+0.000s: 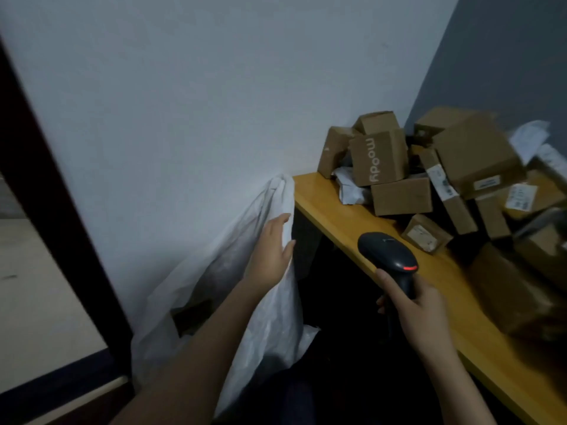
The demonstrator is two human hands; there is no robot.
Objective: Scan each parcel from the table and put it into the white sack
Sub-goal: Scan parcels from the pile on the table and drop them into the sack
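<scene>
A white sack (221, 271) hangs between the wall and the left end of a wooden table (331, 210). My left hand (271, 250) lies against the sack's upper edge with fingers straight, holding nothing. My right hand (414, 308) grips the handle of a black barcode scanner (388, 250), whose red light glows, just in front of the table edge. Several cardboard parcels are piled on the table, among them a box printed "moody" (379, 157), a flat box (402, 196) under it and a small labelled box (425, 233) nearest the scanner.
A white plastic mailer (349, 187) lies at the left of the pile. More boxes (478, 154) and white mailers (530, 139) crowd the table's right side. A dark door frame (61, 228) stands at left. It is dark under the table.
</scene>
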